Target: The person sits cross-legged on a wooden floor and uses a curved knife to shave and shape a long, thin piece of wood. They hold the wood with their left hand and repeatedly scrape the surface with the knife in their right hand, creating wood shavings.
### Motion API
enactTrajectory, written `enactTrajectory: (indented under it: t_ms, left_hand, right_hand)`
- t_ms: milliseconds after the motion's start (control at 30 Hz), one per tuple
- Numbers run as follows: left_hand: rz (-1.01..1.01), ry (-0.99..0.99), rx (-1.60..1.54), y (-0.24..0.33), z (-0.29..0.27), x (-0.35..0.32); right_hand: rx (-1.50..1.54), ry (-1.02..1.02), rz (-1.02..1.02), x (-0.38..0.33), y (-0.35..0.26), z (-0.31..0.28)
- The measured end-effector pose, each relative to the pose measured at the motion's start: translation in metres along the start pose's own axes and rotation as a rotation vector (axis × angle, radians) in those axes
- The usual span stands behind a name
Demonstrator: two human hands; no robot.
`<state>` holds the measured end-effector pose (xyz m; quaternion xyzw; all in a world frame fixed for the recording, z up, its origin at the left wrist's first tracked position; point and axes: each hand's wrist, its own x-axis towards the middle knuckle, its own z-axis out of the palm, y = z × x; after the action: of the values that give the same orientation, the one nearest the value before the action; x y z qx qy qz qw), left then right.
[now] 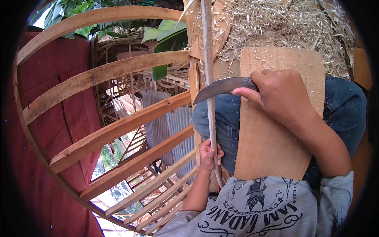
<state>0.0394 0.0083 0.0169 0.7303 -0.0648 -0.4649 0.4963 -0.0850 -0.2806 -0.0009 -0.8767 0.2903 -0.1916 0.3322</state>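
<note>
A long, thin, pale strip of wood or bamboo (208,47) runs from the top of the view down past my knee. My left hand (210,154) is closed around its lower part. In my right hand (278,90) is a knife (223,87) with a broad, curved dark blade; the fist hides its handle. The blade lies across the strip, its tip reaching past the strip's left side. Beneath my right forearm, a flat wooden board (272,146) rests over my lap, with a few small shavings on it.
Curly pale shavings (284,27) are heaped beyond the board. To my left stands a slatted wooden railing (118,122), with a red cloth (55,130) behind it. Corrugated metal sheets (179,130) and a green leaf (160,69) show through the gaps.
</note>
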Motion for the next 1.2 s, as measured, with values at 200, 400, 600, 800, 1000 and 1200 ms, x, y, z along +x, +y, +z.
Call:
enactTrajectory:
  t_ms: [200, 400, 600, 800, 1000, 1200]
  left_hand:
    - [0.025, -0.004, -0.020, -0.003, -0.002, -0.002]
    - [0.036, 0.015, -0.008, 0.000, 0.004, 0.000]
    - [0.069, -0.009, 0.029, -0.001, 0.004, -0.001]
    - [0.053, 0.077, 0.123, 0.002, 0.014, 0.000]
    - [0.077, 0.010, 0.103, -0.001, 0.011, -0.001]
    - [0.064, -0.006, 0.077, -0.001, 0.009, 0.000]
  right_hand:
    - [-0.022, 0.234, 0.195, 0.024, 0.044, -0.018]
    - [0.101, -0.056, -0.077, -0.003, -0.005, -0.005]
    - [-0.014, -0.012, -0.039, 0.007, 0.001, 0.006]
    - [-0.081, 0.093, 0.052, 0.018, 0.021, -0.004]
    - [-0.147, 0.128, 0.080, 0.018, 0.014, -0.006]
    - [-0.103, 0.122, 0.092, 0.022, 0.017, -0.003]
